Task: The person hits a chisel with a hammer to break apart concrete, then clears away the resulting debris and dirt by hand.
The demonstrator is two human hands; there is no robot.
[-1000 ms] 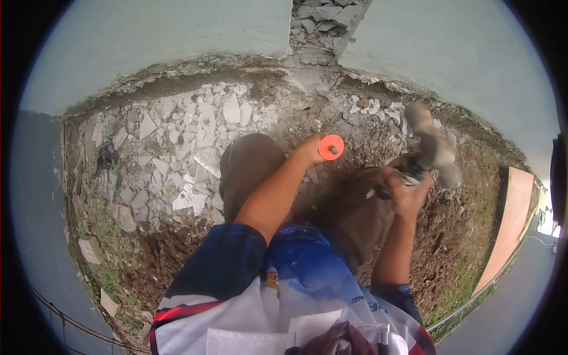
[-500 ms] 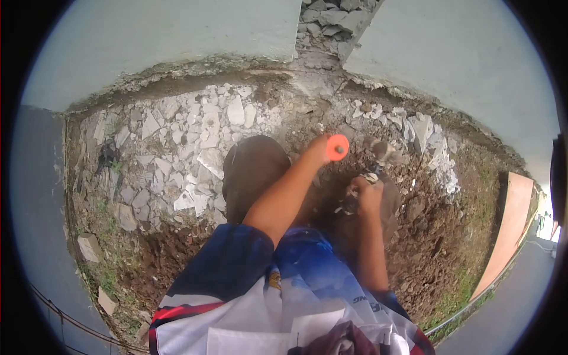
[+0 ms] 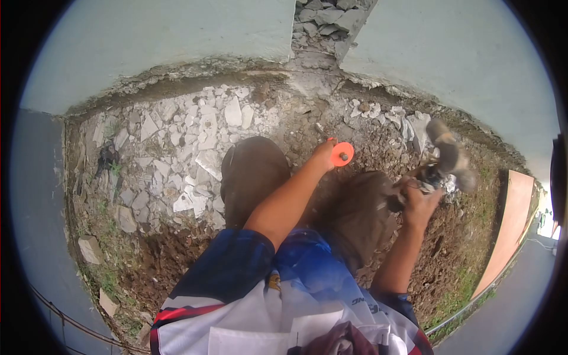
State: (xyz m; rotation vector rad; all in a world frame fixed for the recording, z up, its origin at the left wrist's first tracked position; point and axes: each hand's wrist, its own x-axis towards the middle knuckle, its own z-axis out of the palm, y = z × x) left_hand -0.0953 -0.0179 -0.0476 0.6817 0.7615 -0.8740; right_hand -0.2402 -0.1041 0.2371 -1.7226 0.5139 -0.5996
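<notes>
My left hand (image 3: 323, 156) is closed around a chisel whose round orange hand guard (image 3: 337, 151) faces up toward me. The dark struck end of the chisel (image 3: 343, 156) shows in the middle of that guard, while its lower part is hidden. Out to the right, my right hand (image 3: 422, 202) grips a hammer. The hammer's head (image 3: 451, 155) is raised beyond the fist, slightly smeared by motion and apart from the chisel. Broken soil and concrete (image 3: 307, 127) lie in front of the left hand.
Ahead stands a pale wall (image 3: 177, 29) with a gap full of broken grey rubble (image 3: 325, 21). White rubble (image 3: 177, 136) covers the ground at left. Loose brown soil (image 3: 160, 254) lies nearer. A flat board (image 3: 506, 225) leans at right. My knees (image 3: 254, 177) are bent.
My right hand has swung the hammer up and to the right, away from the chisel. My left hand and the chisel have shifted very slightly right.
</notes>
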